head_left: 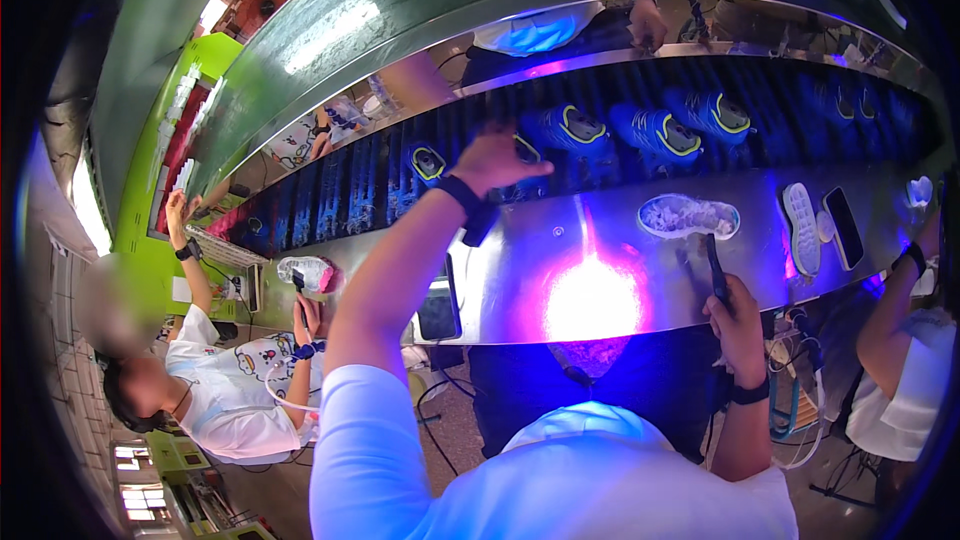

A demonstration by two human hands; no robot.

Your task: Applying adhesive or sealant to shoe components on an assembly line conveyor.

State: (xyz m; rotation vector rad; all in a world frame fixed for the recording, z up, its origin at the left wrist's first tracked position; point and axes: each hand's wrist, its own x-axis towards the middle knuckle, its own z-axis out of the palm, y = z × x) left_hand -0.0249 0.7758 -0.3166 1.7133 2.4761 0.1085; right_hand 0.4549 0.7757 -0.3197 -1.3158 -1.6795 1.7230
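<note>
My left hand (493,162) reaches over the dark conveyor, thumb stretched out and apart from the fingers, whose tips are blurred. Directly beside it is a blue shoe upper (526,150) with a yellow-green collar, partly covered by the hand; whether they touch is unclear. In my right hand (738,320) is a black-handled brush (717,270), its upper end at the edge of a shoe sole (688,216). That sole lies on the metal bench with its whitish, mottled inner side up.
The conveyor (350,205) carries several more blue uppers (655,132). A white sole (801,230) and a phone (843,228) lie to the right, another phone (438,305) to the left. Bright light glares on the bench (500,280). Co-workers sit on both sides; one brushes a sole (306,273).
</note>
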